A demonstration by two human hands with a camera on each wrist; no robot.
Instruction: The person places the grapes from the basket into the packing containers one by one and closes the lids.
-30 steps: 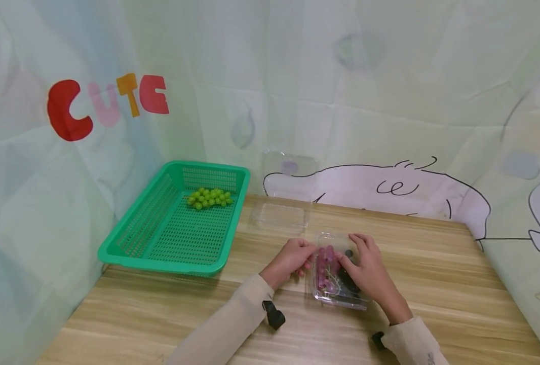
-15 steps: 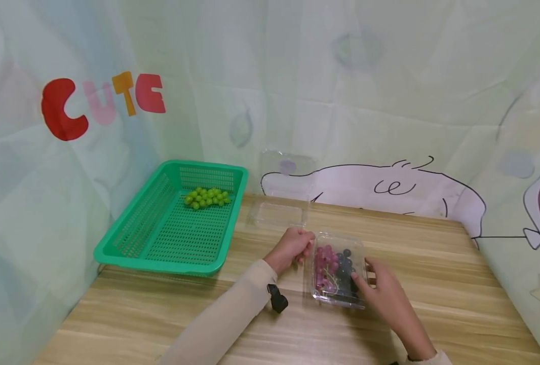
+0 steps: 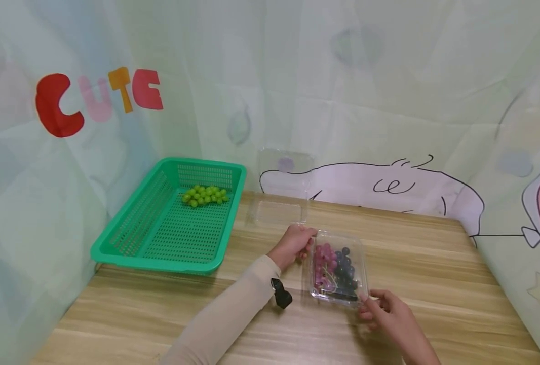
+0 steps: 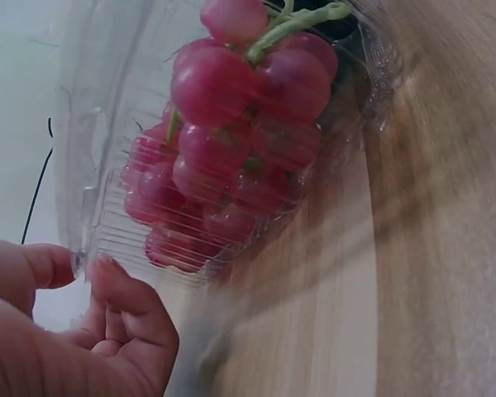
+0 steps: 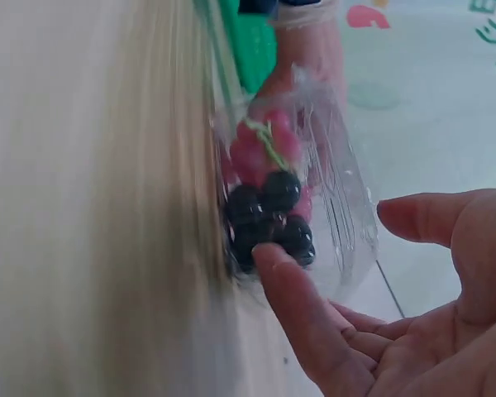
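A clear plastic clamshell box [image 3: 338,238] with its lid down holds a bunch of red grapes [image 3: 324,261] on the left and a bunch of black grapes [image 3: 344,271] on the right. My left hand [image 3: 294,242] pinches the box's rim at its far left corner. In the left wrist view, thumb and forefinger [image 4: 120,285] meet at that edge, beside the red grapes [image 4: 215,141]. At the near right corner is my right hand [image 3: 390,314]. The right wrist view shows its thumb [image 5: 422,217] and forefinger [image 5: 302,310] spread apart, the forefinger overlapping the black grapes [image 5: 269,207].
A green plastic basket [image 3: 169,266] stands at the left with a bunch of green grapes [image 3: 204,195] inside. A second clear box [image 3: 280,212] stands at the back with its lid raised against the printed curtain [image 3: 365,101]. Everything rests on a wooden table [image 3: 261,324].
My right hand has moved off the lid, down the right side to the near right corner, its fingers spreading. My left hand stays at the far left corner.
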